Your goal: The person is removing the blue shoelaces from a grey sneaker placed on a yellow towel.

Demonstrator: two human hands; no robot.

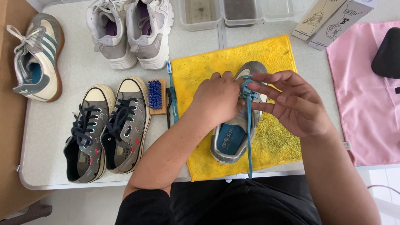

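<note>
A grey sneaker with a blue insole lies on a yellow towel, toe pointing away from me. My left hand rests closed on its upper, gripping the shoe by the eyelets. My right hand pinches the blue shoelace near the top eyelets. The lace's free end hangs down past the heel over the table edge.
A grey patterned pair of sneakers sits left of the towel, beside a blue-bristled brush and toothbrushes. A cream sneaker, a white pair, clear tubs, boxes and a pink cloth surround them.
</note>
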